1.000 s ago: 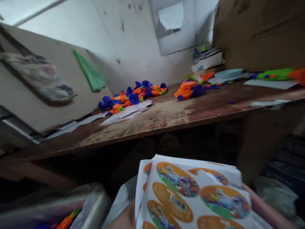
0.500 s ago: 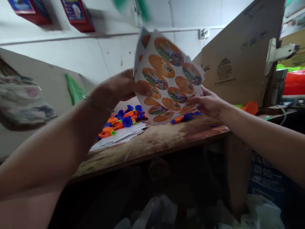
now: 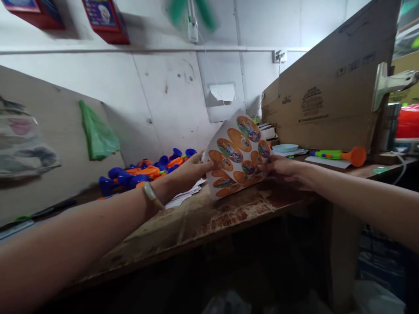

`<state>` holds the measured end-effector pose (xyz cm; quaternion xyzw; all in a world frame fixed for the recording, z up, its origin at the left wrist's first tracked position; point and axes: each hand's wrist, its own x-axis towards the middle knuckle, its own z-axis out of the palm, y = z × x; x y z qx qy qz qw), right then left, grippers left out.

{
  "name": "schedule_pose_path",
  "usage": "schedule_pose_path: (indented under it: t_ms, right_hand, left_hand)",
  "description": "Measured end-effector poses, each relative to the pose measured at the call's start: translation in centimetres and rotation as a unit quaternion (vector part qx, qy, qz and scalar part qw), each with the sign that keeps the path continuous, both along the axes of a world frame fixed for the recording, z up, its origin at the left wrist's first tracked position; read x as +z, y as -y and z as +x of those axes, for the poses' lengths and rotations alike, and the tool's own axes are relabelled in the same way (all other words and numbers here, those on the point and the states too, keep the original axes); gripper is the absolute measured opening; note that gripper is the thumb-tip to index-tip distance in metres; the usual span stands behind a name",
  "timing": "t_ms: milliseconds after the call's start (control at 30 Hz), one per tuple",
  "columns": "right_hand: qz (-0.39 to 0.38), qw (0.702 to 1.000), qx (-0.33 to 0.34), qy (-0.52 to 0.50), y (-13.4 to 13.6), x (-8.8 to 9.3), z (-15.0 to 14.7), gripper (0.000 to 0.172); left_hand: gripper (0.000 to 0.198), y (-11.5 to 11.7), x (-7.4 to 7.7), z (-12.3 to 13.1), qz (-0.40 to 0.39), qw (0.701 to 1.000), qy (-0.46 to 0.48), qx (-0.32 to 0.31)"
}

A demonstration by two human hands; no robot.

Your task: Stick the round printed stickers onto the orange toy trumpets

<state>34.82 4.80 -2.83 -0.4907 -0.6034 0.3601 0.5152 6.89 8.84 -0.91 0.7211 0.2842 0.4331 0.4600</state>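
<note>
Holding a label sheet (image 3: 236, 153) up at 12 o'clock, tilted, its orange and green ovals facing the camera and its lower edge just above a worn wooden desk (image 3: 196, 220). The left hand (image 3: 193, 170) is at the sheet's left edge, its left fingers (image 3: 209, 165) pressed close together and pinching the paper. A pale band (image 3: 150, 196) circles that wrist. The right hand (image 3: 281, 170) takes the lower right edge, with its right fingers (image 3: 270, 167) lightly spread and pinching the paper there; the thumb's position is hard to tell.

Blue and orange plastic toys (image 3: 140, 172) lie in a heap at 10 o'clock, behind the left hand, with white papers (image 3: 183, 196) just beside the sheet. At 1 o'clock sit a pale blue plate (image 3: 284, 148) and, above it, a cardboard panel (image 3: 327, 91). A green and orange toy (image 3: 337, 155) lies on white paper at 2 o'clock.
</note>
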Motion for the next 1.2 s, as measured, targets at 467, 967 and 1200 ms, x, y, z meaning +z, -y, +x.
schedule_pose_path:
  t_ms: [467,967,1200]
  right_hand:
    - [-0.058,0.981,0.163,-0.091,-4.8,0.4,0.5,0.056]
    - [-0.008,0.982,0.139,-0.128,-3.9,-1.5,0.2,0.067]
    - [-0.024,0.978,0.172,-0.115,-2.7,-1.0,-0.8,0.084]
  left_hand:
    - [0.072,0.9,-4.7,-1.6,-0.117,0.992,0.05,-0.012]
    - [0.086,1.3,-3.3,-2.7,-0.04,0.99,-0.029,-0.129]
    - [0.078,3.1,-3.5,-0.5,-0.075,0.995,0.069,-0.001]
